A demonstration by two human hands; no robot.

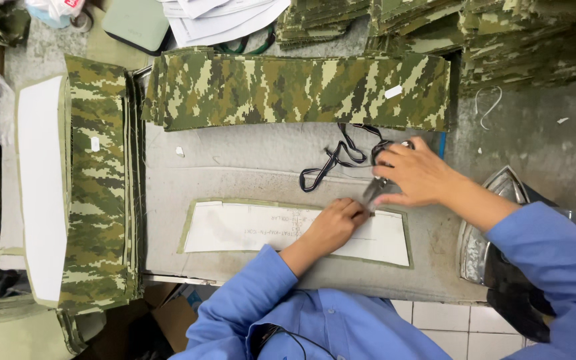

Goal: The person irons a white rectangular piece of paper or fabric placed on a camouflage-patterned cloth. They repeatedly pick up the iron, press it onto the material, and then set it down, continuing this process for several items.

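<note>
Head view. The left hand [333,225] rests on the upper edge of a white panel [248,230] with a green border, fingers curled and pressing at the spot where the scissors' tips meet the cloth. The panel lies flat on the grey surface [235,167], lengthwise, just in front of the person. The right hand [416,175] is closed round the scissors [376,187], fingers through the handles, blades angled down toward the left hand. A black cord [331,163] trails from the scissors' handles across the surface, looped.

Behind the hands, a stack of long camouflage strips [301,90] lies across the surface. A second camouflage stack [98,187] sits at the left, beside a white-faced piece [41,187]. An iron [495,233] stands at the right, near the right forearm. Papers [221,17] lie at the far edge.
</note>
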